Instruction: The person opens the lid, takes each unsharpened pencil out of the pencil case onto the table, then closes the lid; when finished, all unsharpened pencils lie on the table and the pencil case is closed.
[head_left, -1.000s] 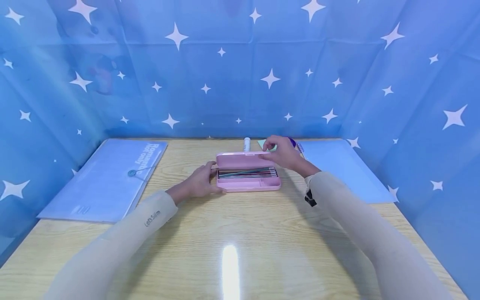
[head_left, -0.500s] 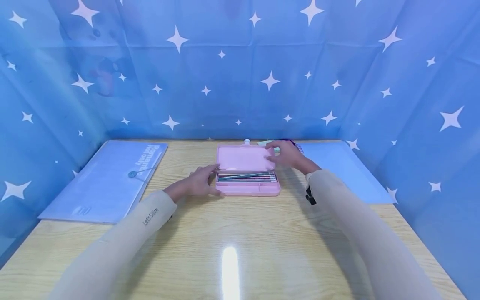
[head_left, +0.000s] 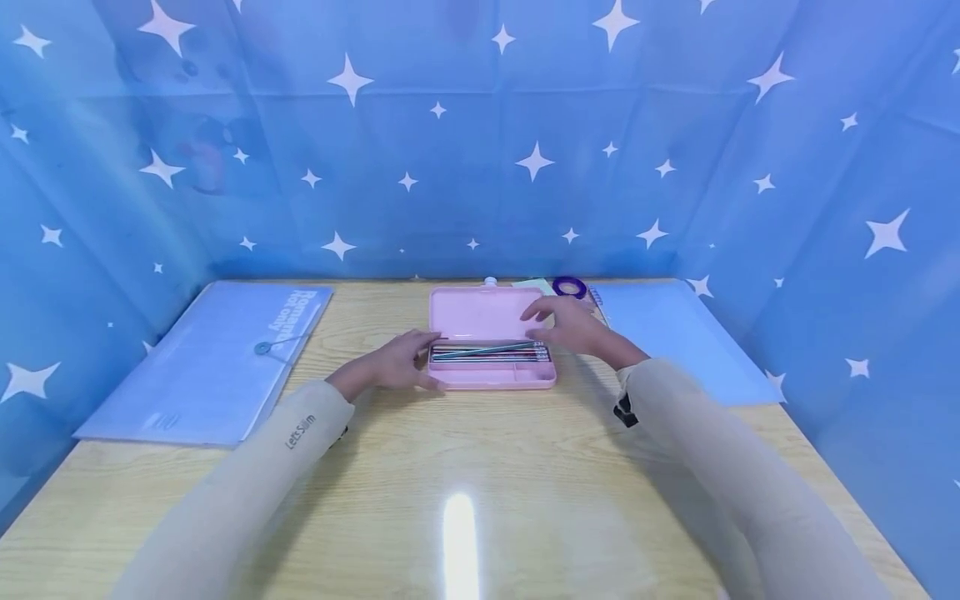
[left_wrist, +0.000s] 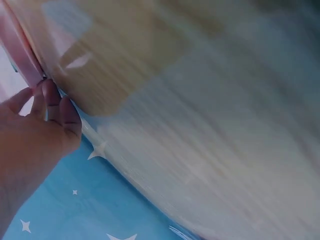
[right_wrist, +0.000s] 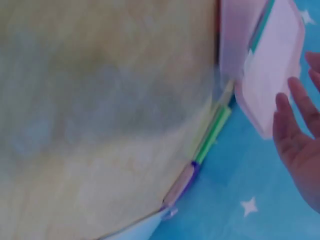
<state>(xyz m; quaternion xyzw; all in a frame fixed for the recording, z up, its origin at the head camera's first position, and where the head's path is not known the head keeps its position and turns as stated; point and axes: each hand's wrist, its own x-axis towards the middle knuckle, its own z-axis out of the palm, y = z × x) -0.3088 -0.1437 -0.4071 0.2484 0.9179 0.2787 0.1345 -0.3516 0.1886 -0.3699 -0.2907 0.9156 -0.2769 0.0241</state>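
A pink pencil case (head_left: pixel 491 385) lies open at the middle back of the table, its lid (head_left: pixel 480 312) raised. Several pencils (head_left: pixel 487 354) fill its rear compartment, a green one slanting over the others. My left hand (head_left: pixel 392 364) holds the case's left end, thumb at the front corner and fingers further back. In the left wrist view, that hand's fingertips (left_wrist: pixel 52 90) meet the edge of the case. My right hand (head_left: pixel 573 327) is beside the lid's right end, fingers loosely bent. The right wrist view shows this hand (right_wrist: pixel 302 137) with spread fingers, a gap between it and the lid.
A translucent button folder (head_left: pixel 202 358) lies on the left of the table. On the right is a light blue spiral-bound item (head_left: pixel 675 333). Behind the case are a purple ring (head_left: pixel 570 287), a pale green item (head_left: pixel 534 284) and a white cap (head_left: pixel 491 282). Blue starred cloth (head_left: pixel 450 167) encloses the table.
The case's lid has swung further back, showing its inner face. My right hand has come off the lid and moved slightly down and right. The left hand has stayed at the case's left end.
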